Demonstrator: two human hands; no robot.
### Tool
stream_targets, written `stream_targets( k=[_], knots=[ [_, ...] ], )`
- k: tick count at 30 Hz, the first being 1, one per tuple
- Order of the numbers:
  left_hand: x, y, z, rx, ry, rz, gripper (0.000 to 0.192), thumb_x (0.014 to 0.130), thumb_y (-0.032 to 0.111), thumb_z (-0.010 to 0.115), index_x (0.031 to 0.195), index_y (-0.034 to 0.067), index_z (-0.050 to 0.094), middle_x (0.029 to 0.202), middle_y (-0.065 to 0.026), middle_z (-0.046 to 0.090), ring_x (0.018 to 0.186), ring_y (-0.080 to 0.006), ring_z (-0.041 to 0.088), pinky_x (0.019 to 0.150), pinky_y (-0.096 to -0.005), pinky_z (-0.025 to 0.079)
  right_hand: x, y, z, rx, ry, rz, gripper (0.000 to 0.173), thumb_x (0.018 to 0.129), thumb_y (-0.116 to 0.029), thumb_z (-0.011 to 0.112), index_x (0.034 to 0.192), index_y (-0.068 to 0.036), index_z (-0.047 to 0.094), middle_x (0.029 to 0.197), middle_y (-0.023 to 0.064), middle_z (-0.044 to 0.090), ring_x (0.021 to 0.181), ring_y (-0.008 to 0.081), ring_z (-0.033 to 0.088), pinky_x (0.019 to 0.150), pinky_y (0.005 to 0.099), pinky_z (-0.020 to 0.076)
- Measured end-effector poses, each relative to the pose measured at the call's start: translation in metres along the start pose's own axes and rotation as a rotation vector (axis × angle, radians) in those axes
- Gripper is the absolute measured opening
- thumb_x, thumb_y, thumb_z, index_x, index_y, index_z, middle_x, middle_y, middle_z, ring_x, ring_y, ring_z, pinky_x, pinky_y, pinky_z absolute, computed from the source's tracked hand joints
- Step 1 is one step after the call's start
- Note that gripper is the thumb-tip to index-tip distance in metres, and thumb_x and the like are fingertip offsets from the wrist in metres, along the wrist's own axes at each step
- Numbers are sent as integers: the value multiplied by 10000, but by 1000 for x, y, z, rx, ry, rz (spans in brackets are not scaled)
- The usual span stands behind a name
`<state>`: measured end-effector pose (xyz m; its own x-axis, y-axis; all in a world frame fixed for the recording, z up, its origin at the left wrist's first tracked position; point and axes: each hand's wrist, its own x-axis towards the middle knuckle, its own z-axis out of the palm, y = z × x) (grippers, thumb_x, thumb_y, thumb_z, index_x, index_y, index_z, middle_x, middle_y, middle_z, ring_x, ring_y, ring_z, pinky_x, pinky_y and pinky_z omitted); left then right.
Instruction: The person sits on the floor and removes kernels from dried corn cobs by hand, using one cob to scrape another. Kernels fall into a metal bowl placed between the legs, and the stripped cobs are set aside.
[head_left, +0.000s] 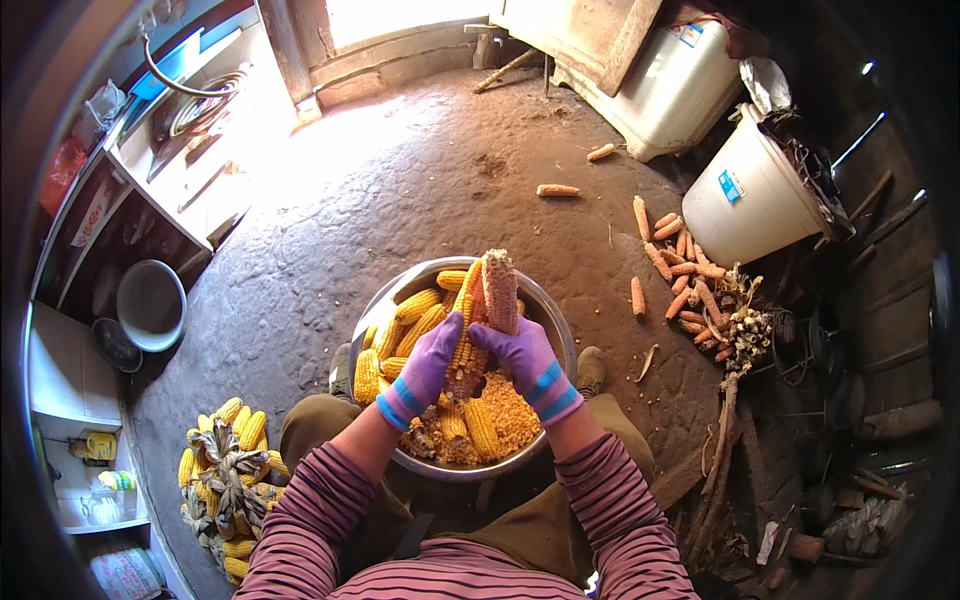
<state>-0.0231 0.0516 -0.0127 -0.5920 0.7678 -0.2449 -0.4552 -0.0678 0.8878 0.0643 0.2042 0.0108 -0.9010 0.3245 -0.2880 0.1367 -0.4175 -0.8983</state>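
A purple glove with blue bands covers my left hand (424, 369), which grips a partly shelled ear of corn (465, 364). Yellow kernels run along its left side, while bare cob shows near its lower end. In my right hand (528, 361), gloved the same way, is a stripped corn cob (500, 289) held upright against the ear. Both hands are above a wide metal basin (556, 307) between my knees. Inside it, whole yellow ears (420, 307) fill the far left, and loose kernels (510, 412) are heaped at the near right.
Bundled corn ears (225, 472) lie on the floor at left, near a grey bucket (152, 306). To the right, stripped cobs (694, 281) are piled beside a white plastic bucket (750, 191). A large white container (660, 82) stands by the wooden door (577, 34). Sticks (720, 450) lie at right.
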Motion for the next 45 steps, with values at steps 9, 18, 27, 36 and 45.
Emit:
stream_targets(
  k=[9,18,27,36,45],
  knots=[
    [-12,14,8,-177,-84,-132,604,1060,556,461,1275,12,612,1003,-116,715,753,-210,716,620,-330,602,-8,-21,-5,-25,92,89,380,906,-304,811,1147,-30,706,917,-6,695,735,74,622,614,237,502],
    [-10,14,1,-452,-225,-273,684,1012,650,473,1291,37,589,958,-144,716,707,-265,714,600,-381,606,-19,-28,0,-262,-30,-27,342,885,-260,835,1108,-40,698,828,-35,645,669,44,538,565,212,430],
    [-1,1,-2,-37,-48,-18,569,1075,507,470,1338,14,577,1140,-82,700,979,-171,692,863,-310,570,-11,-9,11,28,120,38,362,917,-290,805,1141,-25,701,884,-4,679,703,66,601,578,224,475],
    [2,-4,-5,335,61,170,547,1100,467,418,1280,-15,606,1157,-129,690,1107,-262,652,1008,-352,476,-9,-7,13,59,83,4,352,926,-261,795,1154,-9,703,939,9,703,750,85,646,640,242,529],
    [4,-7,-10,-14,0,46,546,1096,478,441,1324,8,597,1163,-61,692,1012,-126,661,930,-296,534,-9,-12,8,-232,-65,-95,378,912,-295,811,1150,-23,702,906,-12,693,686,59,594,594,241,479]
  ],
)
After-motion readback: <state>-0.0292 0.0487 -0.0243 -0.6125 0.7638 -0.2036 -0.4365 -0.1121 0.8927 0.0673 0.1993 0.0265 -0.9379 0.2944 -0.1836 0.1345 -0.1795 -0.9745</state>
